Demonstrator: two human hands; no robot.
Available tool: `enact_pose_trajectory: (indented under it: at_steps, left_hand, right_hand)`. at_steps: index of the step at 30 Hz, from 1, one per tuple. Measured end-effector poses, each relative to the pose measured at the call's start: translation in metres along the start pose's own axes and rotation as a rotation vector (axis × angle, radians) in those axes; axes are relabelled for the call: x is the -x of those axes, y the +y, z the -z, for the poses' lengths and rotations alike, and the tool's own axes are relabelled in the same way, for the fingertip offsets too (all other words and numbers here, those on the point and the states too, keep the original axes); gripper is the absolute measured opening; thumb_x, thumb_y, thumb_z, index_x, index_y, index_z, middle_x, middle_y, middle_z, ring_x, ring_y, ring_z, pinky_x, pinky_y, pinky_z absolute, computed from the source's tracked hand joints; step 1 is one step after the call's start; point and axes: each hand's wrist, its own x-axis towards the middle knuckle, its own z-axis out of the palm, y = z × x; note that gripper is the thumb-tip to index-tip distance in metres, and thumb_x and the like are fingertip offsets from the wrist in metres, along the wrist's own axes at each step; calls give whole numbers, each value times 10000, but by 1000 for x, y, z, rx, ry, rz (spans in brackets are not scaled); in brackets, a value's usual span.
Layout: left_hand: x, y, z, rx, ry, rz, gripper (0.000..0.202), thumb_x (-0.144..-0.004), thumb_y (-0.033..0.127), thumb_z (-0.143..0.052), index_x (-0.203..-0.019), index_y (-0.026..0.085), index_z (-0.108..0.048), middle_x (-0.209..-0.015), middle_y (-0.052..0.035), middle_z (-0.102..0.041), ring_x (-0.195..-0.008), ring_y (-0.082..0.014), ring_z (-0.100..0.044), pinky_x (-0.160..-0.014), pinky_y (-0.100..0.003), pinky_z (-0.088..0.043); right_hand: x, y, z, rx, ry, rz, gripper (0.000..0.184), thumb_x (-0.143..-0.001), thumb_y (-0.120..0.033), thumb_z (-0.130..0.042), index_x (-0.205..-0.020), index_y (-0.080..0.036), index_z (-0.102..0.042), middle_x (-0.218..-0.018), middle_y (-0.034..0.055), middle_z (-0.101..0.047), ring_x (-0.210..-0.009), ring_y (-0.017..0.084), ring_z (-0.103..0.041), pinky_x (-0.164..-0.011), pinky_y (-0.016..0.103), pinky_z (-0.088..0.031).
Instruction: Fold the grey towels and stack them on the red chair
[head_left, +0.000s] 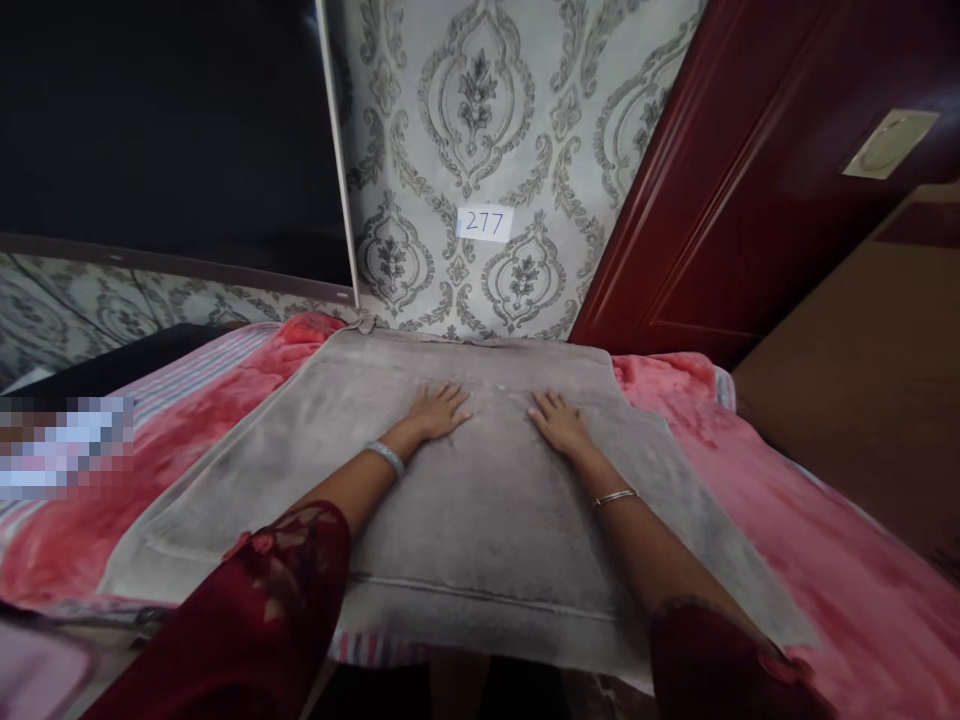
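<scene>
A grey plush cloth (480, 510) lies spread out before me, partly doubled over, with a seam or folded edge running across its near part. My left hand (438, 410) rests palm down on its far half, fingers spread. To the right, my right hand (559, 422) is also flat on the cloth with its fingers apart. Neither hand holds anything. Beneath the grey cloth a red and pink plush blanket (757, 465) shows on both sides, with a striped border at the left.
Behind stands a patterned wall with a paper label (485, 223) reading 277. A large dark screen (165, 130) hangs at the upper left. A dark red door or panel (712, 180) and a brown board (862, 370) are at the right. Something pixelated (64, 447) lies at the left.
</scene>
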Motion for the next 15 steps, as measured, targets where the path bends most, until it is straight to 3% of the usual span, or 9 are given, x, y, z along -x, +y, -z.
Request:
enact_pose_trajectory:
  at_steps: [4,9,12,15]
  left_hand:
    - [-3,-3,-11,-12,15,-3,664,-1014,570,-242,-1607,274,-277,-1693,-69,-194,-1568,-297,-139,-1240,-603,-99]
    - [0,-23,-5,-34,18,2,672,-1008,582,-270,-1601,266,-299,-1686,-78,-217,-1558,-293,-187,-1242,-588,-99]
    - [9,-67,6,-68,22,141,676,-1003,592,-269,-1600,277,-301,-1687,-80,-219,-1555,-318,-188,-1228,-615,-105]
    - [30,-131,13,-54,59,320,681,-1003,584,-233,-1601,266,-299,-1680,-95,-243,-1545,-338,-212,-1208,-629,-171]
  right_hand:
    - [-6,9,-13,27,-39,59,601,-1046,-522,-253,-1604,-303,-293,-1691,77,-220,-1537,292,-221,-1186,626,-225]
    - [-5,43,-10,23,-56,4,590,-1044,-485,-222,-1597,-300,-318,-1683,50,-250,-1538,264,-227,-1205,589,-223]
    - [4,95,-8,22,-24,-138,619,-1023,-498,-213,-1593,-287,-332,-1676,53,-272,-1535,297,-235,-1199,620,-225]
    - [19,160,-15,-22,54,-265,690,-985,-590,-202,-1581,-282,-363,-1672,67,-279,-1526,355,-242,-1167,678,-255]
